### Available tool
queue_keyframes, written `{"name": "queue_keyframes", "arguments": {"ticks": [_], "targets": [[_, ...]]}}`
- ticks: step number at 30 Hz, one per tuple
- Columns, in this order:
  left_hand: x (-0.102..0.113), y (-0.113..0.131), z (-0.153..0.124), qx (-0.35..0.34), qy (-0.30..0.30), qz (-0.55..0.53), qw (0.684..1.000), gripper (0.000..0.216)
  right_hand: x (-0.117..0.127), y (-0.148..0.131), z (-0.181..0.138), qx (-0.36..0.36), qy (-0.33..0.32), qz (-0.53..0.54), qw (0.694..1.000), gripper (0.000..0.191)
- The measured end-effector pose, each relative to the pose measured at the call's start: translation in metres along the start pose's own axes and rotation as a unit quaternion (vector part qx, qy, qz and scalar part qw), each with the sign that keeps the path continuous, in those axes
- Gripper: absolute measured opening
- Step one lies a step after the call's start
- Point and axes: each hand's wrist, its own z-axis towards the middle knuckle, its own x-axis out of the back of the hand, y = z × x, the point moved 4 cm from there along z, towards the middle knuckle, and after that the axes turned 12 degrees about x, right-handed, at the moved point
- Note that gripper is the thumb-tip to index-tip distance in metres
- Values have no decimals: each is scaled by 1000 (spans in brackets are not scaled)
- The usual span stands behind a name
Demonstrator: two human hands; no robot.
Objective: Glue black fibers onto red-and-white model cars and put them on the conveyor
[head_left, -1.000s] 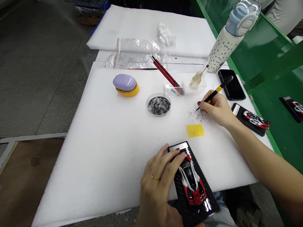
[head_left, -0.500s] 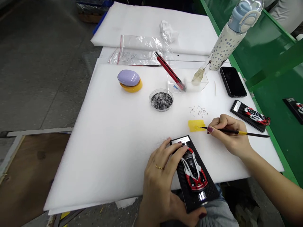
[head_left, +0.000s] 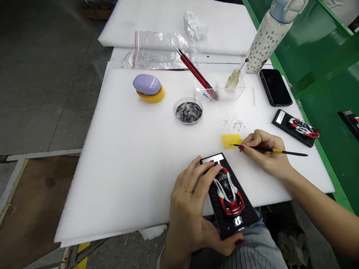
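Observation:
A red, white and black model car sits on a black textured display base at the table's near edge. My left hand grips this base, thumb at its near end and fingers over the far end beside the car. In my right hand is a thin paintbrush, pinched near its tip. The bristle end rests over a yellow patch on the white foam; whether it touches cannot be made out. Small black slivers lie scattered just beyond the patch.
Past my hands are a round dish of black slivers, a clear tray with red tweezers and a small glass bottle, and a purple-and-yellow case. A phone, second model car and water bottle stand right.
The brush tip has moved slightly left over the yellow patch with my right hand. My left hand keeps its hold on the base. The whole view has shifted a little.

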Motion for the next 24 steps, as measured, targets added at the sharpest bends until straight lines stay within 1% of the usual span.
{"name": "queue_keyframes", "arguments": {"ticks": [3, 6, 9, 11, 13, 17, 20, 24], "targets": [[0, -1, 0, 0, 0, 0, 1000, 91, 0, -3, -1, 4, 10, 29, 1000, 30], [0, 0, 1, 0, 5, -3, 1000, 93, -5, -14, -11, 14, 52, 100, 993, 29], [0, 3, 1, 22, 13, -13, 1000, 90, -19, -29, -30, 59, 104, 148, 982, 24], [-1, 6, 1, 44, 15, -27, 999, 88, -29, -38, -44, 96, 129, 153, 975, 22], [-2, 9, 1, 58, 20, -49, 997, 87, -37, -42, -55, 118, 144, 158, 970, 23], [-4, 13, 1, 77, 46, -83, 993, 84, -43, -43, -62, 121, 139, 159, 970, 24], [-7, 12, 1, 75, 63, -82, 992, 83, -43, -42, -61, 125, 133, 153, 971, 24], [-9, 10, 1, 69, 74, -74, 992, 85, -44, -42, -62, 120, 128, 173, 969, 22]]}}
